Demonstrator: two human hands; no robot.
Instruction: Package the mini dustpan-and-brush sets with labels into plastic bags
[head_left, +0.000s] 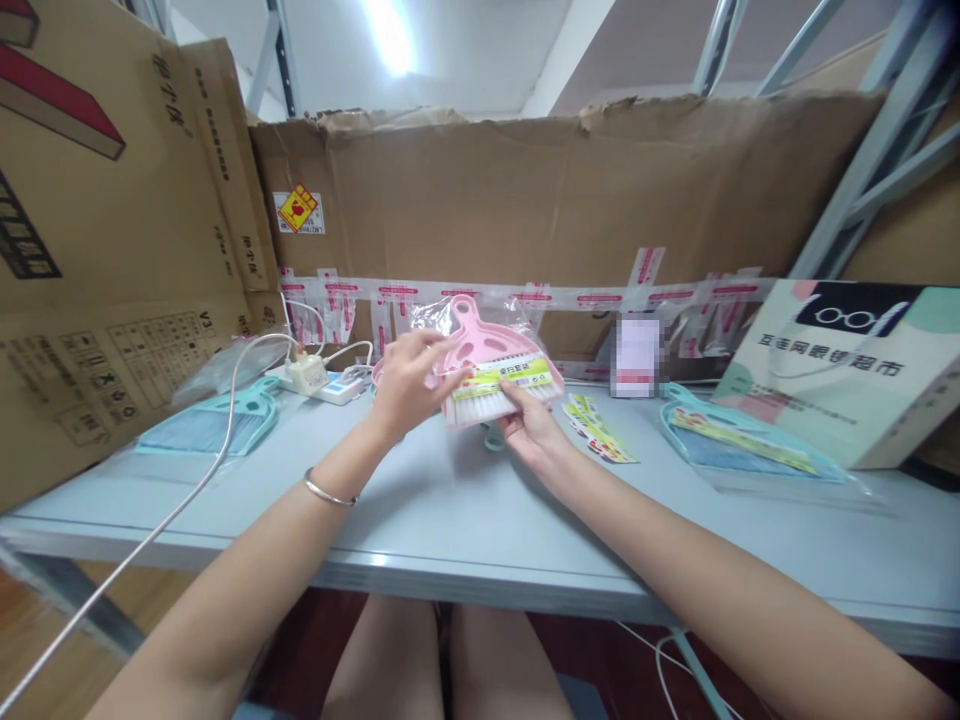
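Observation:
A pink dustpan (pixel 466 325) is held up over the middle of the table, with a white-bristled brush (pixel 478 410) lying across it. A yellow-green printed label card (pixel 536 378) covers the upper part of the brush. My right hand (pixel 534 432) grips the set from the lower right, its thumb on the card and the other fingers behind. On the left side, my left hand (pixel 409 382) has its fingers apart, with fingertips at the dustpan and the card's left end. Clear plastic film (pixel 514 315) shows behind the dustpan. Something pale green peeks out beneath it, mostly hidden.
More label cards (pixel 600 430) lie right of centre. Bagged blue dustpan sets rest at left (pixel 217 425) and right (pixel 750 445). A power strip (pixel 330 388) with a white cable (pixel 214 465) sits at back left. Cardboard (pixel 525 200) walls the back; a printed box (pixel 840 370) stands right.

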